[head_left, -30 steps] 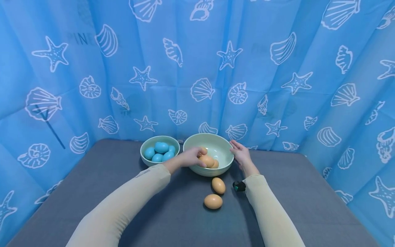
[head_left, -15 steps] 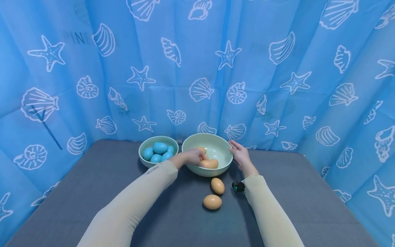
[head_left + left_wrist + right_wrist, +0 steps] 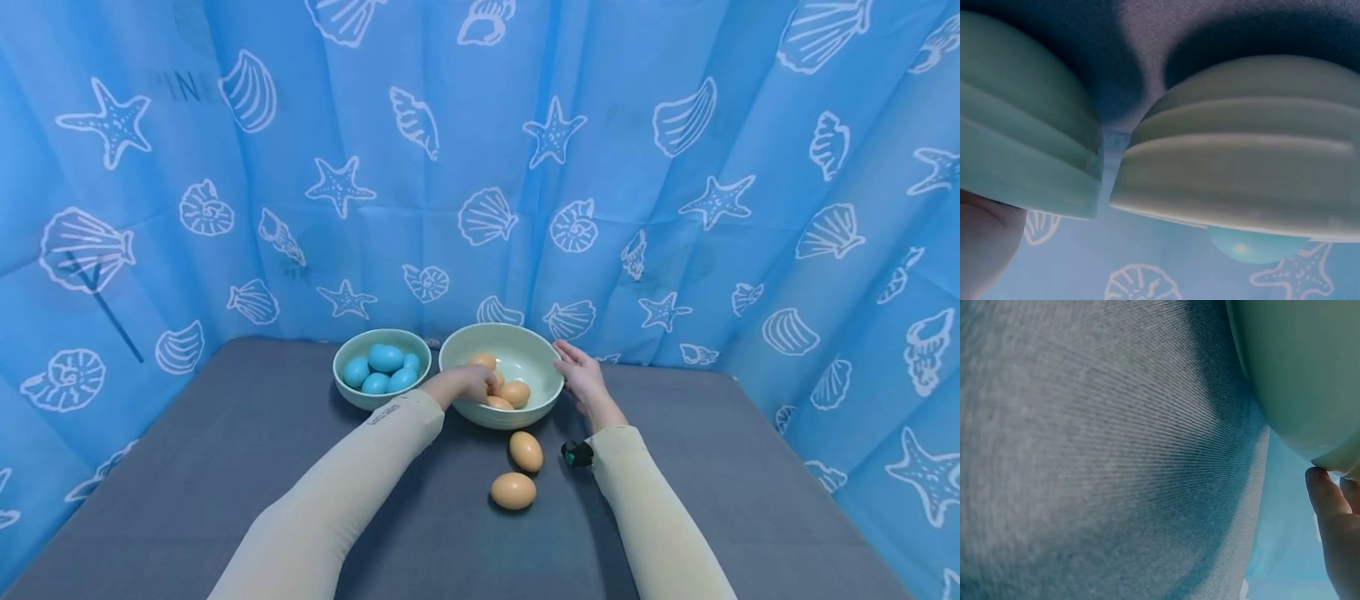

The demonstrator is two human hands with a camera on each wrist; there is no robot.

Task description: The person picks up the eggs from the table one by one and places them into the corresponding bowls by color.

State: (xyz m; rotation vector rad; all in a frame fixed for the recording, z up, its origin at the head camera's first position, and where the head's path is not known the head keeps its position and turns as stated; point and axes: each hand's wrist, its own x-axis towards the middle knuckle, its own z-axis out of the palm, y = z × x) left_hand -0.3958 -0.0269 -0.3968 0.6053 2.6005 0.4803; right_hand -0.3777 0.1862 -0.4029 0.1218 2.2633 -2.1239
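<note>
A large pale green bowl [image 3: 536, 358] holds several brown eggs [image 3: 515, 393]. My left hand [image 3: 474, 383] reaches over its left rim, fingers bent down among the eggs. The fingertips are partly hidden, so I cannot tell whether they still grip an egg. At the right rim my right hand [image 3: 583, 379] rests with its fingers extended against the bowl. In the right wrist view, a digit [image 3: 1325, 490] touches the edge of the bowl [image 3: 1310, 369]. On the table in front, one brown egg [image 3: 526, 451] lies just behind another egg [image 3: 513, 492].
A smaller green bowl [image 3: 352, 398] with several blue eggs [image 3: 386, 358] stands left of the large one, a narrow gap between them. Both sit on a grey table [image 3: 645, 500] before a blue shell-print curtain [image 3: 480, 167]. A black object [image 3: 577, 453] shows by the right sleeve.
My left hand has lowered a brown egg into the large bowl and moved slightly deeper; the eggs inside have shifted apart. My right hand stays at the rim.
</note>
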